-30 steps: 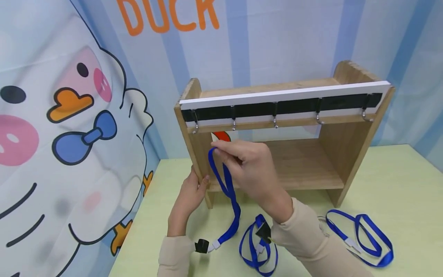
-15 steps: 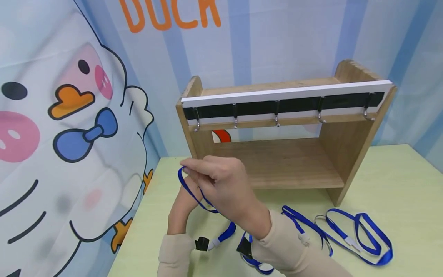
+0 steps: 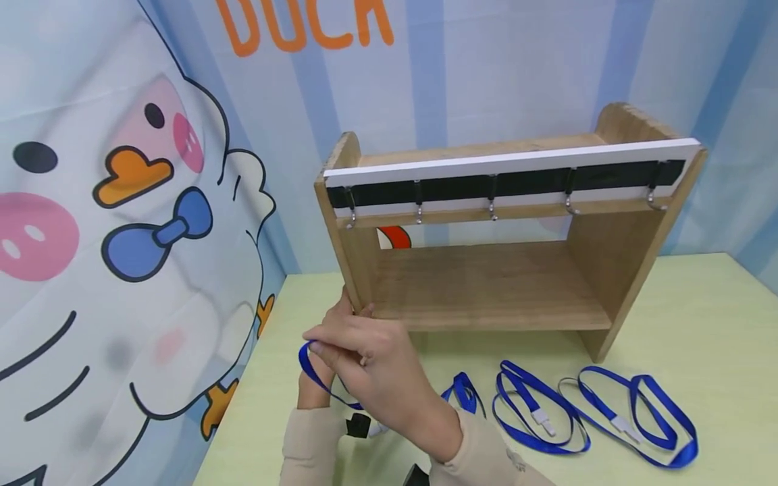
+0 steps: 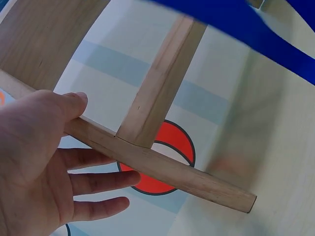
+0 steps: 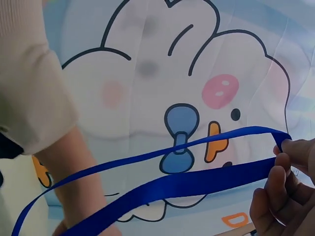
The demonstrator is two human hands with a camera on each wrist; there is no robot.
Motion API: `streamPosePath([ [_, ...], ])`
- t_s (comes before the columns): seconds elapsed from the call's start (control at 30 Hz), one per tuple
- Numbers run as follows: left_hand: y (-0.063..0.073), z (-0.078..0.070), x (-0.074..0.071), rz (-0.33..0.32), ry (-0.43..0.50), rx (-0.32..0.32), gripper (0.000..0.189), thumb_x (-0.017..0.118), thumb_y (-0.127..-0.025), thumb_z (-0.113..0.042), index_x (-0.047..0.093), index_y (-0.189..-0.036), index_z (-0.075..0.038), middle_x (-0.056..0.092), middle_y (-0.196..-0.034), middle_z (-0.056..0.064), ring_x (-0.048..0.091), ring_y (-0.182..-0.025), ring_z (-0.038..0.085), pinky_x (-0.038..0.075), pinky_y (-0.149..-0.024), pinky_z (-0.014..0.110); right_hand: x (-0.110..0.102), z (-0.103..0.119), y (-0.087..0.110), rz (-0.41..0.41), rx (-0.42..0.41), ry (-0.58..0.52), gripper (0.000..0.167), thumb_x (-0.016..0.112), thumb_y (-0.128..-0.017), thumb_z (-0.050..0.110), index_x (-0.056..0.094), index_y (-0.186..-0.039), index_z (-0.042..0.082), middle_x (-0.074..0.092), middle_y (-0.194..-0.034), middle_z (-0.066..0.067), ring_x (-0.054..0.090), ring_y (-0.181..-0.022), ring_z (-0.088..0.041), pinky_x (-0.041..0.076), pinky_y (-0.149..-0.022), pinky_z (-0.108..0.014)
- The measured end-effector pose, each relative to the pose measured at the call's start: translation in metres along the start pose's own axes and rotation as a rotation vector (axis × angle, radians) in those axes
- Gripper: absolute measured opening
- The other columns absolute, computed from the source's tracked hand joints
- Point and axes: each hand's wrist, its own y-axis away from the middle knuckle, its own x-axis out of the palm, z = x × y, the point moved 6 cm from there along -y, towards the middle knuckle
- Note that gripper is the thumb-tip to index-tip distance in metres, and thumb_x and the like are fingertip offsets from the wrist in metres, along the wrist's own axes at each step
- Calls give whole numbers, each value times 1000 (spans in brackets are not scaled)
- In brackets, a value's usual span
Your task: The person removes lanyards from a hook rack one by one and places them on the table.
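Note:
A blue lanyard [image 3: 308,368] is pinched between the thumb and fingertips of my right hand [image 3: 373,368], low in front of the shelf's left leg. Two flat blue straps run from that pinch across the right wrist view. My left hand [image 4: 49,157] grips the left side panel of the wooden shelf [image 3: 486,283], thumb on one face and fingers on the other. In the head view my right hand partly covers the left one. Several silver hooks [image 3: 492,209] line the black strip along the shelf's top front, with nothing hanging on them.
More blue lanyards lie in loops on the pale green table: one partly hidden behind my right arm [image 3: 464,393], a middle lanyard [image 3: 550,447] with a white clip, and a right-hand lanyard [image 3: 683,455]. A duck-print curtain [image 3: 182,304] stands at the left and behind.
My right hand has moved down and to the left with the lanyard, away from below the hooks. Lanyards on the table have come into view. My left hand stays at the side panel.

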Motion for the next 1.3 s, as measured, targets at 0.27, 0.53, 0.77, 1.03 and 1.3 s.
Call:
streamPosePath([
  [0.27, 3, -5, -3, 22, -79, -51, 53, 54, -106, -27, 33, -150, -7, 61, -132, 24, 63, -114, 38, 52, -94, 52, -6, -25, 22, -4, 137, -51, 13, 71, -93, 1, 78, -104, 2, 75, -93, -4, 63, -70, -5, 55, -63, -21],
  [0.53, 7, -7, -2, 41, -68, -96, 59, 52, -107, -29, 25, -157, -10, 53, -144, 23, 59, -123, 39, 52, -97, 55, -6, -60, 36, 133, 436, -91, 14, 61, -101, 4, 74, -108, 3, 67, -79, 1, 63, -60, -18, 52, -56, -26],
  [0.77, 5, -8, -3, 24, -105, -60, 55, 53, -107, -28, 31, -152, -7, 60, -134, 24, 64, -114, 37, 54, -93, 53, 6, -70, 40, 182, 450, -130, 14, 59, -102, 3, 72, -106, 1, 67, -85, -2, 64, -64, -16, 51, -55, -27],
  [1.03, 8, -6, -1, 23, -122, -64, 55, 53, -107, -29, 31, -152, -7, 62, -132, 23, 66, -111, 37, 56, -89, 52, 19, -99, 57, 227, 536, -95, 17, 54, -103, 1, 70, -109, 0, 66, -85, -8, 64, -64, -17, 48, -53, -24],
  [1.3, 7, -9, -3, 11, -128, -42, 54, 54, -107, -27, 32, -151, -5, 62, -131, 23, 66, -111, 35, 57, -89, 51, 15, -122, 68, 292, 589, -64, 15, 56, -102, 1, 70, -108, 3, 67, -89, -6, 66, -67, -19, 56, -61, -27],
])
